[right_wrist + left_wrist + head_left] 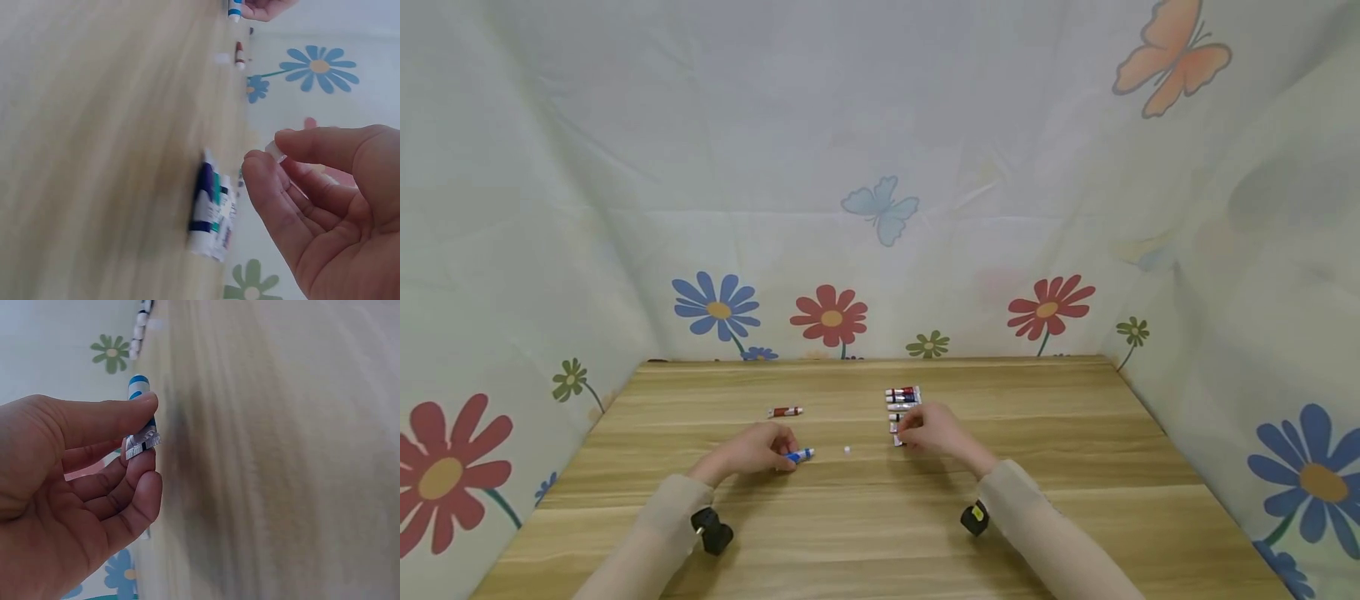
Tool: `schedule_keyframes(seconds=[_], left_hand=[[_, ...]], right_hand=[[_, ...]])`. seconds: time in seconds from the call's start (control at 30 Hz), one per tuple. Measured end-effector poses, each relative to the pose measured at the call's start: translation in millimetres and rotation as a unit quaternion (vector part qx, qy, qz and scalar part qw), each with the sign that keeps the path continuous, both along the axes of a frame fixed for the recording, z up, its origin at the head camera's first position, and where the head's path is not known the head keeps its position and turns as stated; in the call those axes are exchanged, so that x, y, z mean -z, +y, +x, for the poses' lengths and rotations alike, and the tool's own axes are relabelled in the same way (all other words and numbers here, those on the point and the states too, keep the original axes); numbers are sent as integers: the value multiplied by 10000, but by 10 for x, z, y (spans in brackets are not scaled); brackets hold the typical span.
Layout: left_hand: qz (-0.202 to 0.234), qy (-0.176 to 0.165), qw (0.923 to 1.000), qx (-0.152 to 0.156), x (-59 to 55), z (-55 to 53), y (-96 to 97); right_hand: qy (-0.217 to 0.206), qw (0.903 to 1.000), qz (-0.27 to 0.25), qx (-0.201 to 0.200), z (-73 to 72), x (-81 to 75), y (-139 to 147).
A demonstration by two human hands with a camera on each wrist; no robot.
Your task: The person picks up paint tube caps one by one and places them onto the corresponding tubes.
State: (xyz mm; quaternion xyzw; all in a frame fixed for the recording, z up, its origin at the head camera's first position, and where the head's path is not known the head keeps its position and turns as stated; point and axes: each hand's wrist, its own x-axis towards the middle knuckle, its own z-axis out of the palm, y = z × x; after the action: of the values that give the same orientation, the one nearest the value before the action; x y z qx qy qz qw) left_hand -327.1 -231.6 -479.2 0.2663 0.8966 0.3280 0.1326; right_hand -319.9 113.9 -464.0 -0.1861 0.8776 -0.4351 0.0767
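Note:
Between thumb and fingers my left hand [756, 448] pinches a small blue and white paint tube [139, 387]. The tube's crimped silver end faces the palm, and its white tip points away, toward the right in the head view. My right hand [942, 433] pinches a small white cap [275, 151] between thumb and index finger, beside a row of paint tubes [902, 398]. That hand partly covers the near end of the row in the head view. A second small white piece [847, 449], apparently a cap, lies on the table between the hands.
A red-brown paint tube [786, 412] lies alone beyond my left hand. The wooden table [850, 533] ends at a flower-printed cloth [760, 208] behind and at both sides. Black wrist cameras [713, 533] hang below both sleeves, close to the tabletop.

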Motion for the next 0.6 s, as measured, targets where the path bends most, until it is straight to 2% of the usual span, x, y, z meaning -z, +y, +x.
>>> schedule_keyframes(seconds=[0.1, 0.27, 0.6], left_hand=[[6, 262, 9996, -104, -103, 3, -5], [151, 635, 9977, -153, -339, -2, -33], [469, 628, 9960, -430, -770, 137, -4]], right_hand=[[-6, 9999, -121, 83, 2, -82, 69], [-59, 9995, -301, 124, 32, -225, 173], [-89, 9960, -785, 419, 136, -487, 313]])
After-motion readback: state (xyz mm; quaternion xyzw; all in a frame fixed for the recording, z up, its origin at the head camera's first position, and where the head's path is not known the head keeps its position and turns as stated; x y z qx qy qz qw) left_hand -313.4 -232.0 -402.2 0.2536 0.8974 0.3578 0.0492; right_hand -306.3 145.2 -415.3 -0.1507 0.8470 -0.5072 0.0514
